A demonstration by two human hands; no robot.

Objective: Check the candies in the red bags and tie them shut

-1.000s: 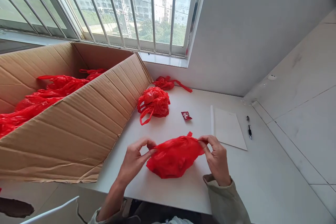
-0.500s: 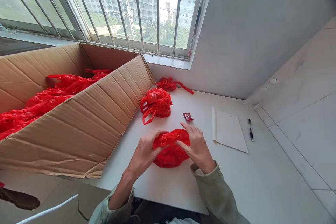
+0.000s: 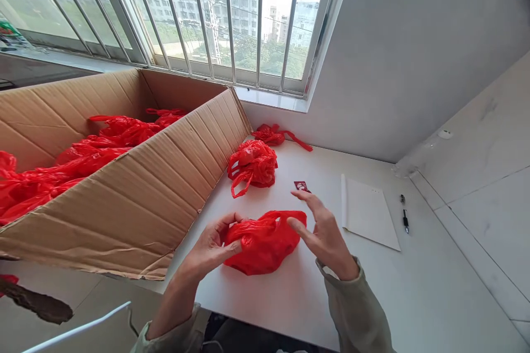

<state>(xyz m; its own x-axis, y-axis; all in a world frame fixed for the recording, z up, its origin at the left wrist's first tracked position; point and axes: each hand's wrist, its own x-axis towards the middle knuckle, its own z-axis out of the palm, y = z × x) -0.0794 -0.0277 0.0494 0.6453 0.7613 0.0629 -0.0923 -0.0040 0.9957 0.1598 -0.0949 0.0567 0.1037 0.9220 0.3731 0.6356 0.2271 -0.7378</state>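
A crumpled red plastic bag [image 3: 269,245] lies on the white table in front of me. My left hand [image 3: 215,242] grips its left side, with the thumb on the near face and the fingers behind the top edge. My right hand [image 3: 323,229] is at the bag's right end with thumb and fingers spread apart, holding nothing. Whether its thumb touches the bag I cannot tell. Just beyond the right fingertips lies a small dark red packet [image 3: 301,185], partly hidden by them. The bag's contents, if any, do not show.
A large cardboard box [image 3: 136,198] full of red plastic bags [image 3: 111,143] stands at the left. Bunched red bags [image 3: 254,162] lie beside it, with another red bag [image 3: 271,135] by the wall. To the right are a pale notepad [image 3: 370,209] and a black pen [image 3: 405,222].
My right hand has drawn away from the bag's top and opened to the right. The bag has spread wider, its left side shifting left with my left hand. The view has shifted slightly.
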